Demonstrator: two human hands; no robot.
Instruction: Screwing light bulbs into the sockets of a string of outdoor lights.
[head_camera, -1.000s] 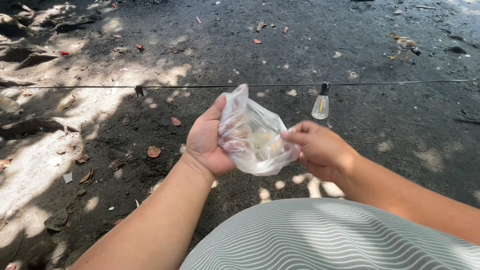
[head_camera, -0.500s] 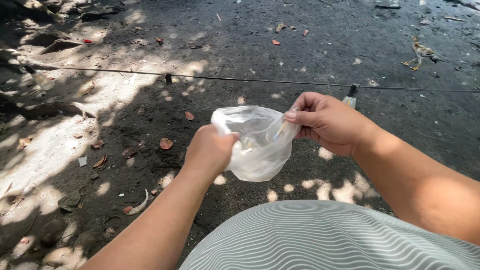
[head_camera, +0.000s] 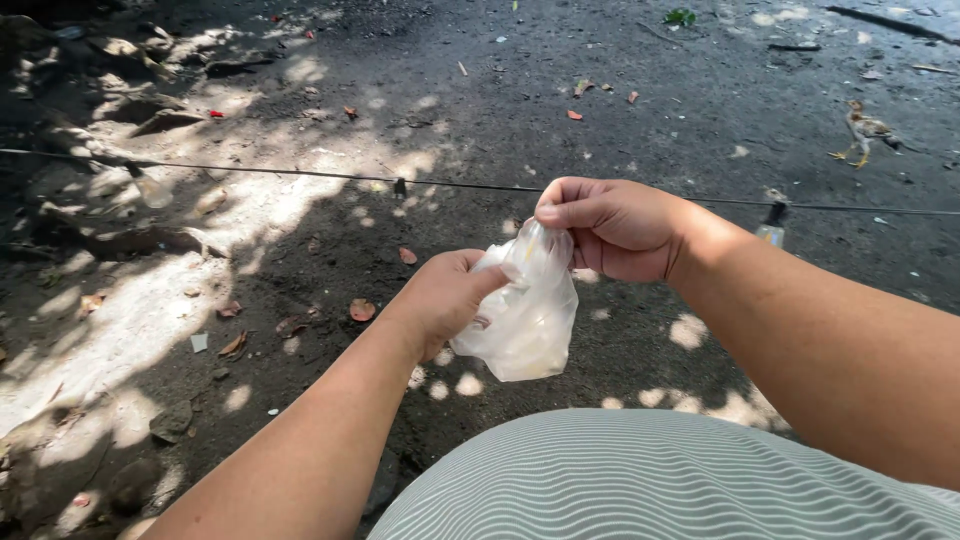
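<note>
Item one — a small clear plastic bag (head_camera: 525, 320), held in mid-air above the dirt ground (head_camera: 620, 120), in front of our grey striped shirt (head_camera: 650, 480). Contents pale and indistinct; we cannot tell what they are.

Our right hand (head_camera: 610, 228): closed, thumb and fingers pinching the gathered top of the bag from above.

Our left hand (head_camera: 445, 300): curled against the bag's left side, fingers pressing into the plastic, grip closed on it.

Surroundings, noted as seen:
- A thin dark wire (head_camera: 300, 173) stretched across the view beyond the hands, with a small bulb socket (head_camera: 770, 225) hanging from it just past our right wrist.
- Dry fallen leaves (head_camera: 360, 310) scattered on the ground to the left, in dappled sunlight.
- A small chick (head_camera: 862, 130) standing on the ground at far right — well apart from the hands.
</note>
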